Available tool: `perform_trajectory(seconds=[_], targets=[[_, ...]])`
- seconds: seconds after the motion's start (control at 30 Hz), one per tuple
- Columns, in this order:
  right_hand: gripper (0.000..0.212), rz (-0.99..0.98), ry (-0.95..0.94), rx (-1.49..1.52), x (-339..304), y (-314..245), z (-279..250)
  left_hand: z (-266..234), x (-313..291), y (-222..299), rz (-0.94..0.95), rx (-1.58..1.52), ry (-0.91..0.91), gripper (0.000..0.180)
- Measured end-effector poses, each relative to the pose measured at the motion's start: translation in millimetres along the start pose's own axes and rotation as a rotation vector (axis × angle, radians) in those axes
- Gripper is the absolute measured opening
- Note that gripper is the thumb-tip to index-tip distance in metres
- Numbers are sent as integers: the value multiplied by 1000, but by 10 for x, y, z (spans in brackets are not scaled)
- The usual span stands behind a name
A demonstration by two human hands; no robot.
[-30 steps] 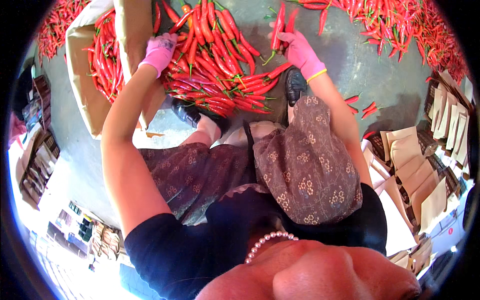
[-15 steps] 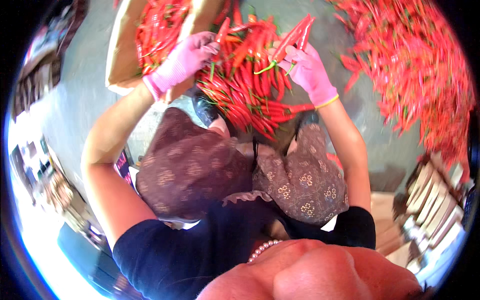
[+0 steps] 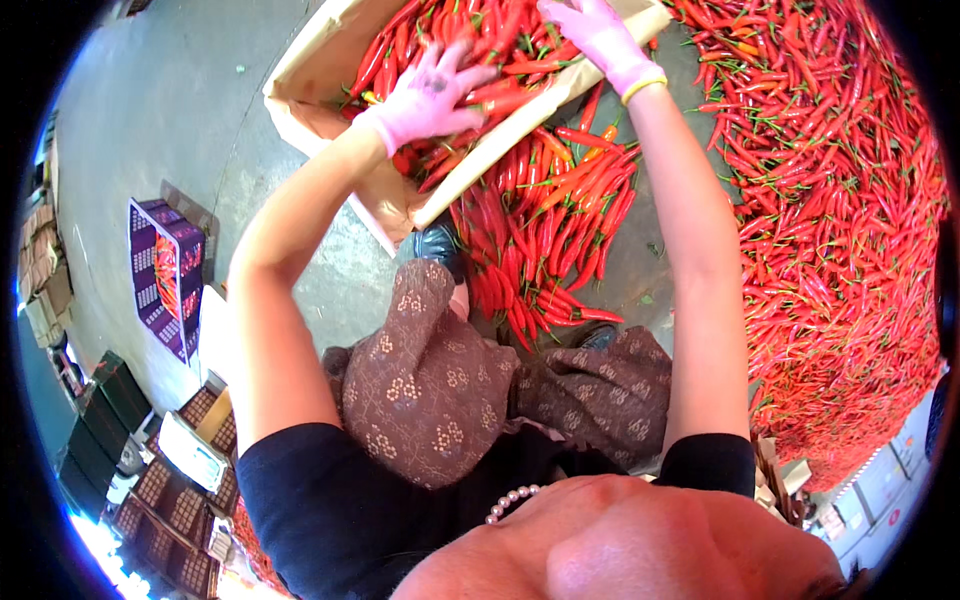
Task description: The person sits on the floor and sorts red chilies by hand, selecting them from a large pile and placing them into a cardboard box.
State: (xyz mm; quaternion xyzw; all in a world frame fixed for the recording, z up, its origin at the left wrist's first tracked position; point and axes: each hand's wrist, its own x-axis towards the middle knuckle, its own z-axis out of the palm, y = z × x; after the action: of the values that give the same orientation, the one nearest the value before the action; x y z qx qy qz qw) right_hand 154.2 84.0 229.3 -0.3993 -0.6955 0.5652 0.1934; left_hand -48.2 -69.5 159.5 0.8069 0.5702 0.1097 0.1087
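A tan cardboard box (image 3: 535, 122) filled with red chili peppers (image 3: 495, 35) lies in front of me, set at a slant. Over its left part my left hand (image 3: 430, 97), in a pink glove, rests open on the peppers with fingers spread. My right hand (image 3: 598, 38), also in a pink glove, reaches across the box's right wall at the upper edge of the view. Its fingers stretch over the peppers and look open, partly cut off by the frame. Beside the box, near my feet, a smaller pile of red chilies (image 3: 555, 225) lies on the floor.
A large heap of red chilies (image 3: 835, 190) covers the floor on the right. At the left stands a purple plastic crate (image 3: 150, 290) with chilies inside. Several brown crates (image 3: 170, 525) are stacked at the lower left. My shoe (image 3: 437, 247) is against the box's near corner.
Both hands have gone from holding chilies above the floor pile to lying over the box; those chilies are no longer in them. The view has shifted, bringing the box nearer the middle.
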Motion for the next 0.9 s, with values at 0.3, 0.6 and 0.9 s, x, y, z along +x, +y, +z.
perform_trajectory(seconds=[0.3, 0.6, 0.9], targets=[[32, 46, -122, -418, 17, -77, 39, -387, -540, -336, -447, 274, -396, 70], [25, -588, -241, -1225, 166, 525, 391, -386, -793, -238, -136, -79, -475, 65], [29, -607, -357, -972, -220, 264, 342, -676, -946, -41, -126, -127, -497, 60]])
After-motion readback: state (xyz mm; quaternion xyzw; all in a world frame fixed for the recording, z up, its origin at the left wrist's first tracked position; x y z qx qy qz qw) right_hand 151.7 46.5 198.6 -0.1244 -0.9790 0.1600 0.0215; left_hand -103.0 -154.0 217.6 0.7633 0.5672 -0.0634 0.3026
